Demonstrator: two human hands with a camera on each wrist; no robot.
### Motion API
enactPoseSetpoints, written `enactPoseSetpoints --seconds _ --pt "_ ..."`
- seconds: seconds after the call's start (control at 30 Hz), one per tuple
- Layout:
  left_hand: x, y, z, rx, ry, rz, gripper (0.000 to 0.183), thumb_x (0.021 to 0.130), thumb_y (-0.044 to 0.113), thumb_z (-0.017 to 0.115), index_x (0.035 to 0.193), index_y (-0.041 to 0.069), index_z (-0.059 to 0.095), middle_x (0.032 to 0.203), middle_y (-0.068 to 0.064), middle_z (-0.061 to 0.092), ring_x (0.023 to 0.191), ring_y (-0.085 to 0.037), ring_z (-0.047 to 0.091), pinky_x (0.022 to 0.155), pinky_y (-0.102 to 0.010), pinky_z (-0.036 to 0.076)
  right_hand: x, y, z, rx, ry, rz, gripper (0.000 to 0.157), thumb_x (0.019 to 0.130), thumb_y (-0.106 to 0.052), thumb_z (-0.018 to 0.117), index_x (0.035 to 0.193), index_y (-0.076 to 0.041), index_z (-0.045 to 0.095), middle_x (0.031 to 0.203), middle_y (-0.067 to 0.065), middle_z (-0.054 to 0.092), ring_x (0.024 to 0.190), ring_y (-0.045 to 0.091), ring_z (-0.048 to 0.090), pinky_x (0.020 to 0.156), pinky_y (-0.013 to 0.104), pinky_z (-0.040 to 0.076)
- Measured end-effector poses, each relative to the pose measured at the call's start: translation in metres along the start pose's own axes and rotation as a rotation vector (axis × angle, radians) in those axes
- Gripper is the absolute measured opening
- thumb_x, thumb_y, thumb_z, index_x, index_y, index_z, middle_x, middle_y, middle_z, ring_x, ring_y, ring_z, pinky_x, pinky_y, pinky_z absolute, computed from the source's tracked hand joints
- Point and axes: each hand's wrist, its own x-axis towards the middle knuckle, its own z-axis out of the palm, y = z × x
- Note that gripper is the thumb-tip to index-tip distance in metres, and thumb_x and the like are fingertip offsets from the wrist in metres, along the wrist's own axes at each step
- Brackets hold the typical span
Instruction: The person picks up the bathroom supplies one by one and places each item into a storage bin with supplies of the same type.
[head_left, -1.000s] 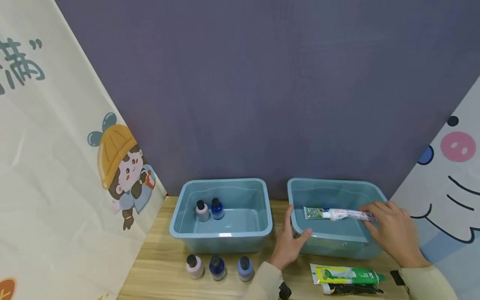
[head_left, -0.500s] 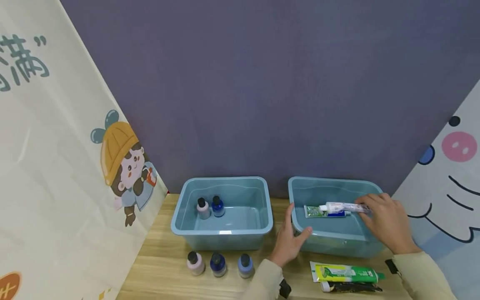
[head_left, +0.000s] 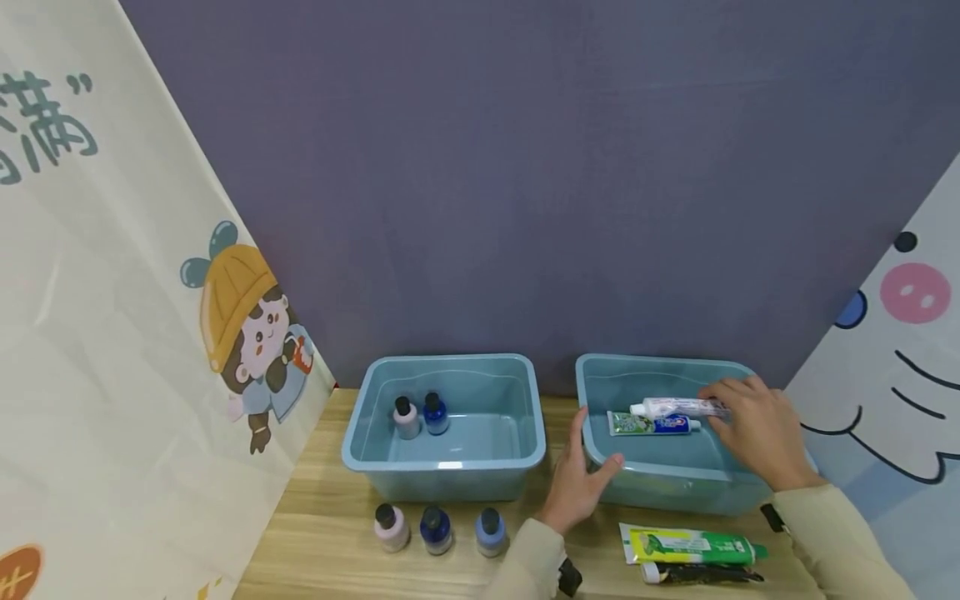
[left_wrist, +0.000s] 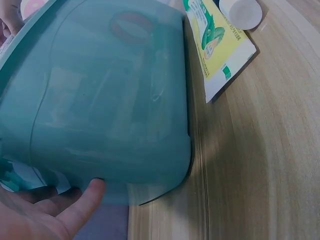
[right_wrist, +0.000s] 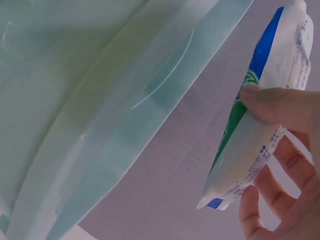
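In the head view my right hand (head_left: 761,437) pinches a white toothpaste tube (head_left: 671,407) inside the right blue bin (head_left: 675,487), its cap pointing left. The right wrist view shows the thumb on this toothpaste tube (right_wrist: 255,115), which has blue and green on one side, with fingers behind it. Below it in the head view, a green-and-blue toothpaste tube (head_left: 648,423) lies on the bin floor. My left hand (head_left: 577,487) rests at the same bin's left front corner, fingers and thumb spread. In the left wrist view its fingertips (left_wrist: 94,189) touch the bin wall.
A second blue bin (head_left: 442,483) on the left holds two small black-capped bottles. Pink (head_left: 391,533), dark blue (head_left: 437,535) and light blue bottles (head_left: 491,537) stand before it. A yellow-green tube (head_left: 690,546) and a black tube (head_left: 705,575) lie before the right bin.
My right hand has moved left and slightly up with the toothpaste tube, which now appears above the green-and-blue one instead of overlapping it. The left hand stays at the bin corner.
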Motion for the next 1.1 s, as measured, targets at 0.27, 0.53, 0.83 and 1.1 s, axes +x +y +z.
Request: enactPoseSetpoints --seconds 0.27,0.53,0.83,1.1 --pt "-0.004 0.002 -0.004 -0.005 0.007 -0.018 0.085 0.094 0.065 0.06 0.16 0.051 0.008 0.169 0.002 0.027 0.15 -0.031 0.037 0.114 -0.06 0.038 0.008 -0.002 0.007 0.026 -0.036 -0.006 0.041 0.059 -0.005 0.095 0.095 -0.012 0.076 0.09 0.009 0.075 0.076 0.031 0.061 0.052 0.041 0.042" --pt "-0.002 0.004 0.0 0.012 0.009 -0.013 0.085 0.095 0.064 0.061 0.16 0.052 0.008 0.168 0.0 0.029 0.148 -0.032 0.039 0.114 -0.061 0.039 0.013 0.003 0.005 0.02 -0.07 0.004 0.041 0.061 -0.006 0.094 0.096 -0.012 0.075 0.092 0.009 0.075 0.079 0.031 0.061 0.053 0.041 0.04" --pt "-0.001 0.003 0.001 0.017 0.008 0.01 0.084 0.095 0.065 0.06 0.16 0.051 0.008 0.167 -0.002 0.031 0.148 -0.032 0.039 0.113 -0.06 0.04 0.022 0.008 0.008 0.029 -0.131 0.012 0.035 0.064 -0.004 0.092 0.095 -0.01 0.076 0.095 0.012 0.077 0.077 0.031 0.063 0.054 0.044 0.049" --pt "-0.001 0.0 0.001 0.016 0.011 0.005 0.084 0.096 0.061 0.061 0.161 0.049 0.009 0.167 -0.001 0.031 0.148 -0.033 0.039 0.112 -0.061 0.04 0.03 0.008 0.014 0.009 -0.259 0.053 0.03 0.068 -0.005 0.091 0.094 -0.012 0.076 0.09 0.009 0.077 0.078 0.029 0.062 0.062 0.05 0.053"
